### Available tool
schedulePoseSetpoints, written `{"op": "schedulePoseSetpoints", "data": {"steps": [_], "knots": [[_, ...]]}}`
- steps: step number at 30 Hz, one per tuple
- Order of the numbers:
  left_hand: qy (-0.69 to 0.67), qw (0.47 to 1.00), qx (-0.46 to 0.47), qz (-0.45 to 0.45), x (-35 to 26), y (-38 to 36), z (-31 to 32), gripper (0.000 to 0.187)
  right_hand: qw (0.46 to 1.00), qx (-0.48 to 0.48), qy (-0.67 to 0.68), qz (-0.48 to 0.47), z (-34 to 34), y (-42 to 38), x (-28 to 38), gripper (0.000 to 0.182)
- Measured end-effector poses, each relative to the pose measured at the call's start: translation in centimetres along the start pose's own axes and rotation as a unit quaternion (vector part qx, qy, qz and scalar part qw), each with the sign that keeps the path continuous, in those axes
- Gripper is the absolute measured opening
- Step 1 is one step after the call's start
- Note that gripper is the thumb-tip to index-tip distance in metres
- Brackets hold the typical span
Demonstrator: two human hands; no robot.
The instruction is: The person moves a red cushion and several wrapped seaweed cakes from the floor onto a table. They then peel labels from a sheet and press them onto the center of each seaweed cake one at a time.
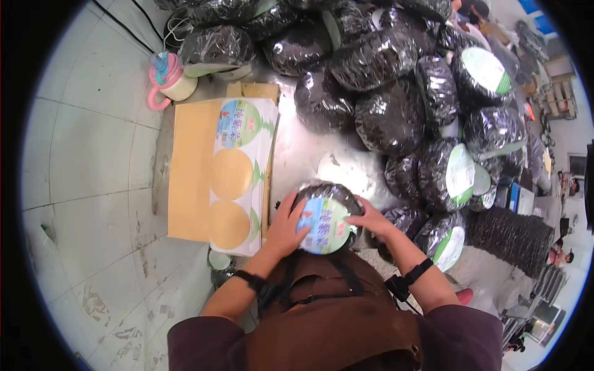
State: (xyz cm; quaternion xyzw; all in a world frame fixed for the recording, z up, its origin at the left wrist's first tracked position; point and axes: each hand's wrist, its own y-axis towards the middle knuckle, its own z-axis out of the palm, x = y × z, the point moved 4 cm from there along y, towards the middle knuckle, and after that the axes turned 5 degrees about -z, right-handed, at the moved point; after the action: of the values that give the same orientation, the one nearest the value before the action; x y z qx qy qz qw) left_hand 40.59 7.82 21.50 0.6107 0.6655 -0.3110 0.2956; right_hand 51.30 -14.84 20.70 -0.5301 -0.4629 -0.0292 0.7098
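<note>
Near the front edge of the metal table, a round film-wrapped pack of dark dried seaweed [328, 193] sits between my two hands, close to my apron. A round blue, white and green label [323, 227] covers its near face. My left hand [288, 227] grips the pack's left side, with the thumb on the label's edge. My right hand [373, 221] closes around the right side, its thumb touching the label. To the left lies a label sheet [267, 173] with one printed label at its far end and two round gaps where the tan backing shows.
Several wrapped seaweed packs [390, 117] are heaped at the back and right, some labelled. A tan cardboard piece [190, 167] lies under the label sheet. A pink and cream cup [179, 85] stands at the far left corner. Tiled floor [86, 204] runs along the left.
</note>
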Motion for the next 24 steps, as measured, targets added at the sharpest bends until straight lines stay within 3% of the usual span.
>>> {"op": "schedulePoseSetpoints", "data": {"steps": [1, 3, 4, 5, 6, 7, 8, 9, 10, 11, 12, 13, 14, 15, 16, 17, 20, 24], "knots": [[-0.029, 0.999, 0.022, -0.025, 0.8, -0.3, -0.8, 0.066, 0.998, 0.032, -0.062, -0.007, 0.3, 0.1, 1.8, 0.095], [0.027, 0.996, 0.069, -0.040, 1.5, -0.5, -4.9, 0.065, 0.963, 0.047, -0.236, -0.121, 0.5, -0.3, 10.5, 0.097], [0.047, 0.994, -0.017, -0.102, 4.0, -0.3, -6.6, 0.062, 0.934, 0.014, -0.286, -0.216, -0.6, -0.9, 16.0, 0.090], [0.064, 0.979, -0.100, -0.167, 6.5, -0.4, -8.2, 0.059, 0.865, -0.066, -0.351, -0.352, -2.5, -1.9, 22.1, 0.082], [0.102, 0.968, -0.162, -0.162, 8.2, 0.3, -10.2, 0.054, 0.851, -0.169, -0.292, -0.402, -5.0, -3.2, 26.8, 0.072], [0.140, 0.951, -0.225, -0.157, 9.5, 2.2, -12.3, 0.049, 0.940, -0.153, -0.054, -0.299, -7.5, -4.1, 30.5, 0.068], [0.140, 0.940, -0.244, -0.194, 10.9, 4.2, -13.8, 0.044, 0.891, -0.203, 0.068, -0.400, -11.3, -3.3, 32.1, 0.074], [0.141, 0.926, -0.264, -0.232, 12.2, 6.5, -15.3, 0.039, 0.867, -0.264, 0.036, -0.421, -11.0, -3.8, 34.6, 0.085], [0.165, 0.912, -0.282, -0.248, 14.2, 8.9, -15.5, 0.037, 0.884, -0.288, 0.033, -0.367, -11.3, -2.5, 35.2, 0.096], [0.191, 0.895, -0.299, -0.270, 17.2, 11.0, -14.8, 0.035, 0.889, -0.272, 0.029, -0.367, -11.8, -0.5, 36.2, 0.096], [0.161, 0.898, -0.328, -0.244, 20.8, 13.0, -13.8, 0.032, 0.888, -0.346, -0.063, -0.295, -13.1, 2.2, 36.4, 0.097], [0.252, 0.881, -0.147, -0.372, 18.8, 16.1, -14.7, 0.026, 0.870, -0.415, -0.154, -0.218, -13.9, 4.6, 36.0, 0.098], [0.186, 0.870, -0.284, -0.356, 21.6, 17.1, -13.7, 0.023, 0.890, -0.380, -0.139, -0.211, -13.4, 6.6, 35.7, 0.094], [0.173, 0.866, -0.295, -0.365, 20.6, 18.2, -13.9, 0.023, 0.906, -0.348, -0.125, -0.207, -13.6, 8.5, 35.6, 0.091], [0.157, 0.863, -0.303, -0.373, 19.3, 19.1, -14.4, 0.023, 0.957, -0.256, -0.015, -0.136, -17.2, 12.4, 33.9, 0.077], [0.157, 0.862, -0.299, -0.379, 19.0, 19.3, -14.7, 0.023, 0.974, -0.196, 0.043, -0.108, -15.2, 11.5, 34.0, 0.071], [0.137, 0.855, -0.321, -0.383, 18.6, 18.7, -15.0, 0.024, 0.945, -0.236, -0.057, -0.219, -15.7, 9.3, 33.9, 0.073], [0.152, 0.843, -0.291, -0.426, 18.7, 17.2, -14.3, 0.021, 0.897, -0.165, 0.010, -0.410, -10.0, -0.6, 29.0, 0.062]]}}
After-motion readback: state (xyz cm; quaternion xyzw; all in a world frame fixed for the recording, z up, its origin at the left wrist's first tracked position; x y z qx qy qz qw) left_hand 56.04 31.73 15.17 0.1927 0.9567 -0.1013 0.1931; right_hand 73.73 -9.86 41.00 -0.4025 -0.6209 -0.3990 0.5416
